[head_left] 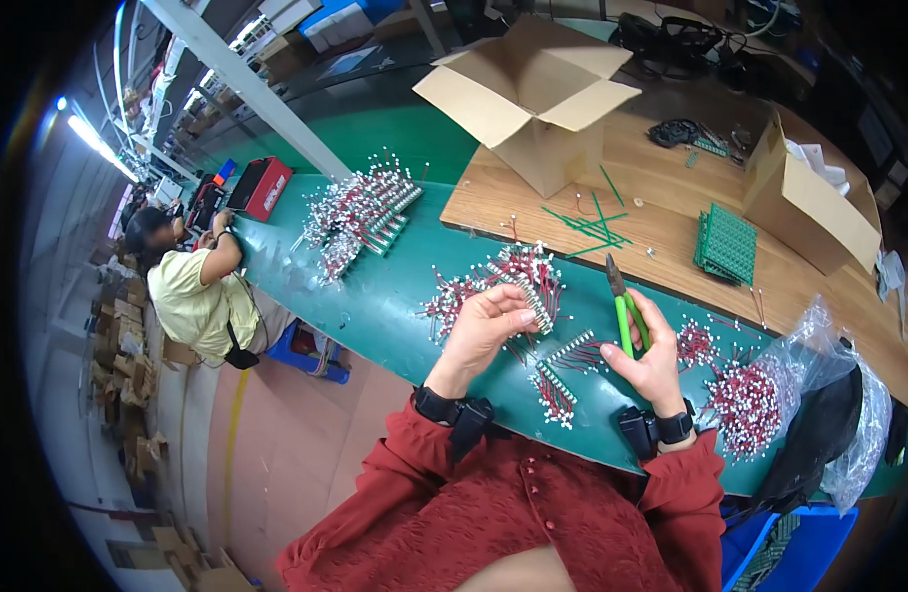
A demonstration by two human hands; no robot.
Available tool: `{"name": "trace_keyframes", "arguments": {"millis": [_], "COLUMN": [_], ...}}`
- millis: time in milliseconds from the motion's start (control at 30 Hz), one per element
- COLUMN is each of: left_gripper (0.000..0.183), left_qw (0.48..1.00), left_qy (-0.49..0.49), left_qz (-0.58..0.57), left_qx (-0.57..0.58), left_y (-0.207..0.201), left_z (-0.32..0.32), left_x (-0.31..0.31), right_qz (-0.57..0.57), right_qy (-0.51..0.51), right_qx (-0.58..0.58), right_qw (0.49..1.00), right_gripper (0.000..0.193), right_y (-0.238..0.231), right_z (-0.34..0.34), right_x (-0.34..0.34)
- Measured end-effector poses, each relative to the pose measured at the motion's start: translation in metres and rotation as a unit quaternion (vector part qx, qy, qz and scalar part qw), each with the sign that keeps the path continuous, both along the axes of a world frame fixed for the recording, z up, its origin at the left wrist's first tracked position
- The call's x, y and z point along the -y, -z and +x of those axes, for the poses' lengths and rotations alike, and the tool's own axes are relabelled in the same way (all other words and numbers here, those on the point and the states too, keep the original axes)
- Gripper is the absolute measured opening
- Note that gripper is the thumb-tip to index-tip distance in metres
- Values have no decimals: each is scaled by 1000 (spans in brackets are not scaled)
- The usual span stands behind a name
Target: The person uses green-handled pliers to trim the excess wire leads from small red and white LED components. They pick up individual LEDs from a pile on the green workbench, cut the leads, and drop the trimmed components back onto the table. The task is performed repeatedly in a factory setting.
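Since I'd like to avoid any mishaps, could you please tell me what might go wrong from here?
The pliers in the right hand could scratch the strip in the left hand if they slip. The heaped wires beside the clear bag might tangle or snag on it. A red sleeve could brush the loose strips off the bench.

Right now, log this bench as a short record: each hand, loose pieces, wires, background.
Left hand: pinching a narrow strip
Right hand: gripping green-handled pliers, jaws pointing away from the person
Loose pieces: wired strips on the green tabletop, between the hands
Wires: white-tipped red bundle right of the right hand
Wooden surface: open cardboard box, thin green sticks, stacked green boards
Co-worker: yellow top, at picture left
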State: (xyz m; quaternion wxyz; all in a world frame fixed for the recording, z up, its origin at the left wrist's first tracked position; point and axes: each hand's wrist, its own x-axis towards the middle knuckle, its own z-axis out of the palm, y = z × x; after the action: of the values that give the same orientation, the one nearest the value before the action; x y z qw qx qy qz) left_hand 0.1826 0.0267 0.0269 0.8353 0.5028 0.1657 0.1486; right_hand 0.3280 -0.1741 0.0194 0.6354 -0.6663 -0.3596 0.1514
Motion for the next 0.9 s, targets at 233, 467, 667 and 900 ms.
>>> {"name": "trace_keyframes", "arguments": {"millis": [233,467,667,900], "left_gripper": [37,25,22,24], "left_qw": [981,983,973,963], "left_qy": [35,-47,-157,-200], "left_qz": [-162,-143,-101,-103], "left_qx": [99,106,136,150], "left_y": [-4,-3,-9,-3], "left_z": [-4,-15,-26,-38], "left_x": [10,7,1,-1], "right_qz": [-54,-80,-126,-130], "right_qy": [-14,-55,-156,-157], "right_qx": [74,122,98,87], "right_qw": [996,988,975,975], "right_gripper": [70,67,66,67], "right_y": [-9,-20,-35,-30], "right_z": [-4,-10,-31,-41], "right_x": [0,-1,-13,-27]}}
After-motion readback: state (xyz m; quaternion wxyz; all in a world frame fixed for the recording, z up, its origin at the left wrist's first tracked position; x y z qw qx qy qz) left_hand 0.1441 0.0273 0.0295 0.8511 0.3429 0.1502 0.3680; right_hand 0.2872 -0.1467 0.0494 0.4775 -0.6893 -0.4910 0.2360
